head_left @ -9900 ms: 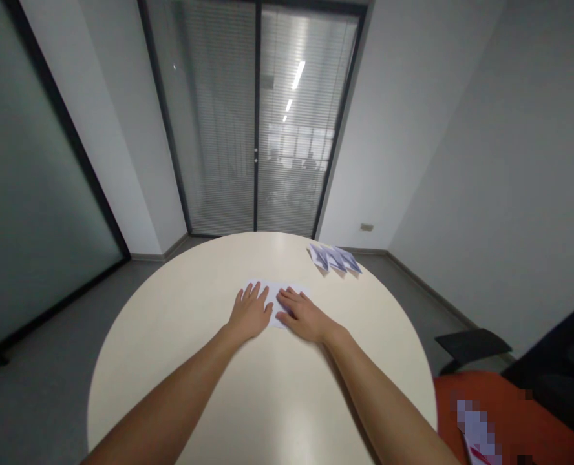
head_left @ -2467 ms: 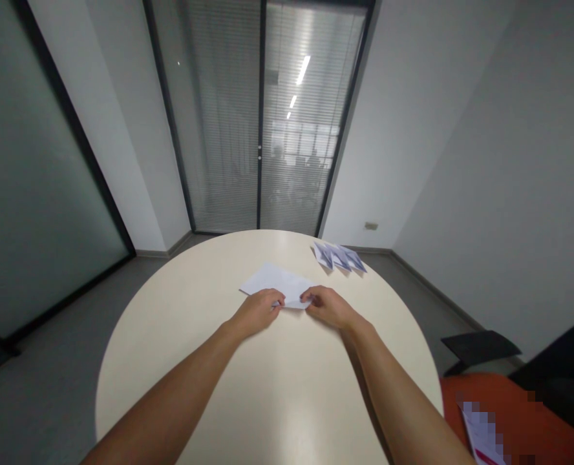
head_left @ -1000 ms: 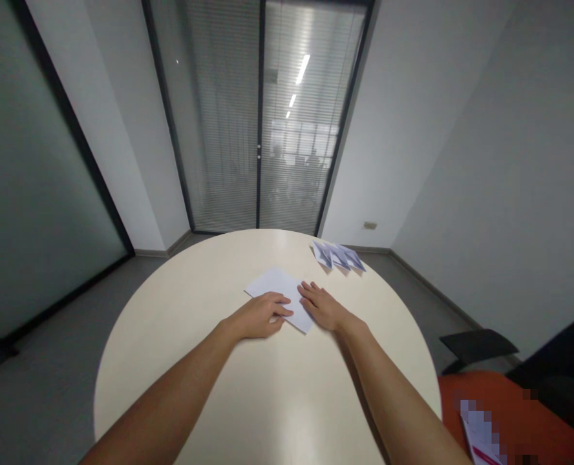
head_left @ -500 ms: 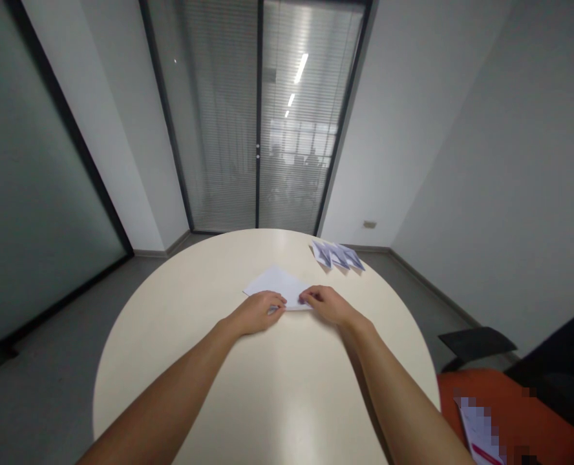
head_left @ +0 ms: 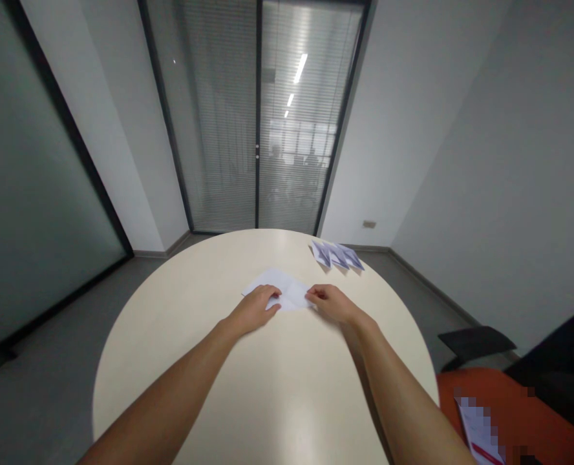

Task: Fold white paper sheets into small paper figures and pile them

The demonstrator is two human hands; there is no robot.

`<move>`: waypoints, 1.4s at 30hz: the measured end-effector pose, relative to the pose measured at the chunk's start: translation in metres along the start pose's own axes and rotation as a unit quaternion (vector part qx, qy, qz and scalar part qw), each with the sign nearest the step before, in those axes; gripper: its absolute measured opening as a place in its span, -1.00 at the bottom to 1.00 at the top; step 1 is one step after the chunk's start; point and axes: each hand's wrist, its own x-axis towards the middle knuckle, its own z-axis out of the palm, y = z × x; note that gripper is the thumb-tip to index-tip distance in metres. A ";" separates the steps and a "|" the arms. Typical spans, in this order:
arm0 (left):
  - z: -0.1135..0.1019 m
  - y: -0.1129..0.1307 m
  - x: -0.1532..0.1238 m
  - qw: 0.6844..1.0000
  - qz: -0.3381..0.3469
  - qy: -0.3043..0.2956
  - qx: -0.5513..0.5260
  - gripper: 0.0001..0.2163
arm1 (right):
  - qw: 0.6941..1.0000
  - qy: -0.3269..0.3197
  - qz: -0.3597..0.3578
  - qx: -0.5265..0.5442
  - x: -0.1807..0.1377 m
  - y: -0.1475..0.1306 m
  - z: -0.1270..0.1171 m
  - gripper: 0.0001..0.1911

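A white sheet of paper (head_left: pixel 291 290), with faint crease lines, lies on the round table in front of me. My left hand (head_left: pixel 256 309) rests over its left part, thumb and fingers apart in a loose curve, and covers some of the near left edge. At the right corner of the sheet, the fingertips of my right hand (head_left: pixel 333 302) are pinched together on the paper. That hand hides the very tip of the corner.
Several folded paper pieces (head_left: pixel 338 256) sit in a row near the table's far right rim. The cream table (head_left: pixel 180 349) is round. At lower right stands an orange chair (head_left: pixel 534 413) with papers (head_left: pixel 478 423) on its seat. Behind the table is a glass partition (head_left: pixel 219 161).
My left hand has opened its pinch at the near edge, its thumb and fingers now apart. My right hand has shifted slightly right, and more of the sheet's middle shows.
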 end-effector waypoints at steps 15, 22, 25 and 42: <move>-0.007 0.016 -0.001 0.993 0.066 -0.047 0.091 -0.74 | 0.990 0.020 0.005 -0.140 -0.001 -0.009 -0.001 -0.74; -0.009 0.028 -0.002 0.992 0.060 -0.050 0.103 -0.82 | 0.977 0.062 -0.057 -0.196 0.002 -0.018 0.006 -0.71; -0.007 0.030 -0.001 0.993 0.054 -0.048 0.092 -0.84 | 0.976 0.046 -0.106 -0.182 0.003 -0.028 0.015 -0.69; -0.001 0.020 -0.003 0.991 -0.007 -0.028 0.133 -0.66 | 0.971 -0.046 0.002 -0.234 -0.007 -0.028 0.023 -0.33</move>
